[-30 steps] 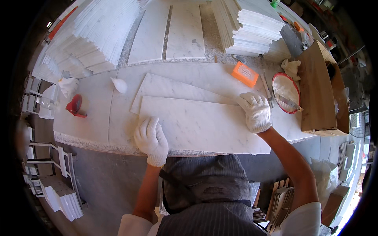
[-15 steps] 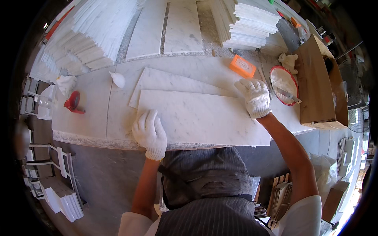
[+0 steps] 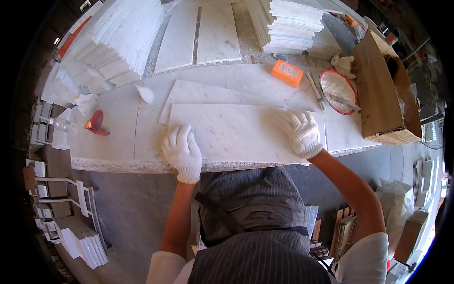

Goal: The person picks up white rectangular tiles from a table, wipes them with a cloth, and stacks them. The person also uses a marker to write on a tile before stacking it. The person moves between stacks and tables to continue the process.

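Observation:
Two long white marble tiles with faint grey veins lie overlapped on the bench. The upper tile (image 3: 231, 132) reaches the front edge; the lower tile (image 3: 198, 91) shows behind it, turned at an angle. My left hand (image 3: 182, 152), in a white knitted glove, is closed at the upper tile's left end; its fingertips are partly hidden. My right hand (image 3: 301, 135), gloved alike, lies over the tile's right part with its fingers stretched out on the surface.
An orange box (image 3: 287, 73), a red-rimmed bowl (image 3: 338, 85) of white paste with a spatula, and a cardboard box (image 3: 385, 94) stand at right. A red tape dispenser (image 3: 96, 124) and white bulb (image 3: 145, 94) are at left. Tile stacks (image 3: 111, 45) rise behind.
My right hand has moved from the tile's far right corner nearer to me, onto its surface. My left hand stays at the left end. The view has shifted slightly.

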{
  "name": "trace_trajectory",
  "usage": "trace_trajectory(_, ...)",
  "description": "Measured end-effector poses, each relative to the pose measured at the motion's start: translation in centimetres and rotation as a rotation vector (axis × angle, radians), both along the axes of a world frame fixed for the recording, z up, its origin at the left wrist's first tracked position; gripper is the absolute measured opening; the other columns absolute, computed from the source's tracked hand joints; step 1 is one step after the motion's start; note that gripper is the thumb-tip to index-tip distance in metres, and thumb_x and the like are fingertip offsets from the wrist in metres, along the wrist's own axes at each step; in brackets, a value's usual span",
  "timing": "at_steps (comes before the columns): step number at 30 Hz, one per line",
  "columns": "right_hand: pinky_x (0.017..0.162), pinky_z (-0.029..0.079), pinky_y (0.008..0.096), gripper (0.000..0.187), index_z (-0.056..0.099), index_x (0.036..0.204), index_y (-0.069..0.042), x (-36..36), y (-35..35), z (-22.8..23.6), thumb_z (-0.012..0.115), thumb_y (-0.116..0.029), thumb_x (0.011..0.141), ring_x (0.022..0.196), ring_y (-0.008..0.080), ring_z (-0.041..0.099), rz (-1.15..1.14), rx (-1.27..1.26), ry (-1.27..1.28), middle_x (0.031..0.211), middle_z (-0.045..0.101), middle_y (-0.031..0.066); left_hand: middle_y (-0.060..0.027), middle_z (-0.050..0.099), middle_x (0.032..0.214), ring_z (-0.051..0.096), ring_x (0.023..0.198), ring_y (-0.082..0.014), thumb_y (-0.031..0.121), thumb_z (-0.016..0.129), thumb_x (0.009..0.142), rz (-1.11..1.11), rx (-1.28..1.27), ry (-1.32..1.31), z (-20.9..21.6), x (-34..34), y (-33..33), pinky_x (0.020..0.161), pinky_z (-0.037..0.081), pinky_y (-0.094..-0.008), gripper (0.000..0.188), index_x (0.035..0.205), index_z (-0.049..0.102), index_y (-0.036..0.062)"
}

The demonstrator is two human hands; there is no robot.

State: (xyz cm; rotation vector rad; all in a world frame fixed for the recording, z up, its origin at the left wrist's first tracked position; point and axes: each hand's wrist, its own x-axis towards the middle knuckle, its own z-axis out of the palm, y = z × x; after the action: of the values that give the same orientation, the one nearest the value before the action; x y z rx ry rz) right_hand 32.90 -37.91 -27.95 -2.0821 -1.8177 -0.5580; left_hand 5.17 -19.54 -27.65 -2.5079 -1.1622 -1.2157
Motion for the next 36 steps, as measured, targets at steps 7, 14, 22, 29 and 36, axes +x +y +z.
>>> trace_trajectory(7,0.090,0.048,0.0433,0.039,0.065,0.114,-0.011,0.4,-14.4,1.9,0.064,-0.006,0.076,0.109,0.0285,0.059,-0.436,-0.040,-0.050,0.115,0.063,0.0076,-0.0128,0.063,0.103,0.058,0.098,-0.0302,0.000,0.062,0.084,-0.284,-0.144,-0.084,0.9,-4.4,-6.5,0.090,0.045,-0.0400,0.019,0.103,0.067,0.0039)
trace_trajectory(14,0.086,0.050,0.0377,0.045,0.055,0.126,-0.001,-6.0,-19.7,-4.9,0.053,-0.036,0.099,0.102,0.0215,0.060,-0.748,0.315,1.160,0.113,0.062,0.0136,-0.0121,0.068,0.099,0.063,0.091,-0.0306,0.002,0.064,0.083,-0.424,-0.723,-0.150,-0.3,-5.2,-12.0,0.084,0.049,-0.0393,0.021,0.103,0.066,0.0042)
trace_trajectory(22,0.057,0.053,0.0309,0.054,0.058,0.102,0.002,-4.9,-15.9,-2.6,0.054,-0.051,0.096,0.062,0.0166,0.062,-0.461,0.357,1.897,0.079,0.063,0.0097,-0.0125,0.066,0.093,0.062,0.088,-0.0320,0.020,0.062,0.091,-0.757,-0.999,0.120,0.3,0.0,-13.3,0.076,0.049,-0.0403,0.023,0.110,0.063,0.0065)
trace_trajectory(29,0.047,0.042,0.0273,0.042,0.056,0.092,-0.005,-3.4,-14.3,-1.7,0.056,-0.047,0.096,0.054,0.0131,0.051,-0.567,0.231,2.049,0.070,0.053,0.0047,-0.0134,0.064,0.117,0.062,0.106,-0.0271,0.025,0.060,0.095,-0.699,-1.443,0.080,0.0,-0.4,-14.4,0.092,0.047,-0.0347,0.031,0.118,0.061,0.0045)
trace_trajectory(36,0.044,0.031,0.0220,0.034,0.053,0.081,-0.013,-5.4,-13.8,-0.5,0.054,-0.041,0.099,0.051,0.0052,0.040,-0.531,0.317,1.935,0.065,0.042,-0.0045,-0.0121,0.063,0.118,0.059,0.110,-0.0165,0.025,0.056,0.099,-0.633,-1.757,-0.062,0.6,-0.6,-13.2,0.095,0.046,-0.0304,0.039,0.125,0.056,-0.0040)
